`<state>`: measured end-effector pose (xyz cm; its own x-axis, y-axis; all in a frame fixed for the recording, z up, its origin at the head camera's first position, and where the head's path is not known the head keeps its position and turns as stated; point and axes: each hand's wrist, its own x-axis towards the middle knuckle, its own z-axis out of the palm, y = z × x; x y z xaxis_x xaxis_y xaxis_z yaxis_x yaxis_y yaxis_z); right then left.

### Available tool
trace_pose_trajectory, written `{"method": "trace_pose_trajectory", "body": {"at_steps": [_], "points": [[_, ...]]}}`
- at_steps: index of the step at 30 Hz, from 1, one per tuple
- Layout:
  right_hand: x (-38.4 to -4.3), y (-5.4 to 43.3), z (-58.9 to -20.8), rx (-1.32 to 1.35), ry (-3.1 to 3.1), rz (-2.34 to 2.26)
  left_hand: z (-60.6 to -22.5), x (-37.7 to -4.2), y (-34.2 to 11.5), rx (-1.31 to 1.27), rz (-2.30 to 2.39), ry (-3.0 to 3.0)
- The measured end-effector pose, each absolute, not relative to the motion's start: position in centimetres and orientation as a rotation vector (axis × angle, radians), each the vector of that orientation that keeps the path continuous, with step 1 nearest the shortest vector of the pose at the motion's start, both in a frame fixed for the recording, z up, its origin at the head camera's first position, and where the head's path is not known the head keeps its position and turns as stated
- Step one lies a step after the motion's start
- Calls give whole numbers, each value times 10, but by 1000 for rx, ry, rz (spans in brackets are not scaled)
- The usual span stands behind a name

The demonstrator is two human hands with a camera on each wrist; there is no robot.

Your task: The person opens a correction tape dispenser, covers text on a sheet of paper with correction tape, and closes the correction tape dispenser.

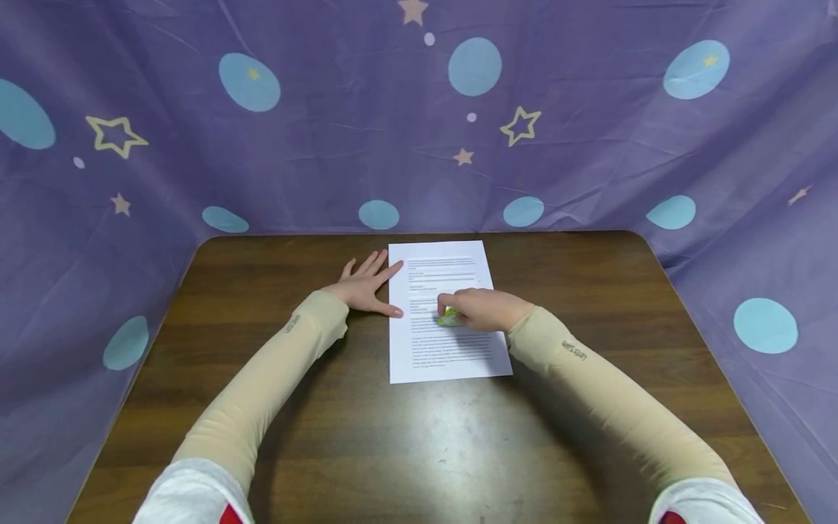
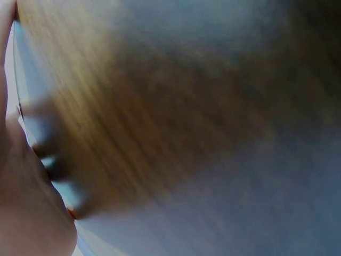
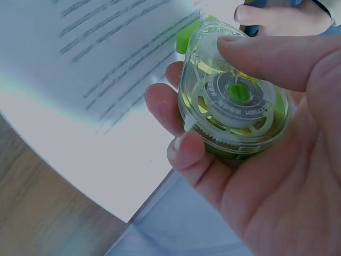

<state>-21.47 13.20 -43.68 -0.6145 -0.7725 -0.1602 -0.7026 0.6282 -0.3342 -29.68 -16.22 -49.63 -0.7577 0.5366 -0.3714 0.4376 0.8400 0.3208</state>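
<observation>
A printed sheet of paper lies flat on the wooden table. My left hand rests with spread fingers at its left edge, thumb and index finger on the paper. In the left wrist view only part of that hand shows at the left. My right hand grips a green, clear-cased correction tape over the middle of the printed text. The right wrist view shows its thumb on the casing and the fingers curled beneath. The green tip of the dispenser points toward the paper; whether it touches cannot be told.
The brown wooden table has its far edge against a purple curtain with stars and blue dots. The curtain also hangs along the left and right sides.
</observation>
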Motion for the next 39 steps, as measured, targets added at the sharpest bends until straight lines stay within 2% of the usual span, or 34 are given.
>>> {"method": "trace_pose_trajectory", "body": {"at_steps": [12, 26, 39], "points": [[-216, 107, -437, -1152, 2526, -314, -485, -290, -160, 719, 294, 2577], [-215, 87, -437, -1193, 2499, -326, -504, -301, -164, 725, 327, 2562], [-210, 70, -438, -1151, 2557, -206, -504, -302, -165, 728, 318, 2562]]}}
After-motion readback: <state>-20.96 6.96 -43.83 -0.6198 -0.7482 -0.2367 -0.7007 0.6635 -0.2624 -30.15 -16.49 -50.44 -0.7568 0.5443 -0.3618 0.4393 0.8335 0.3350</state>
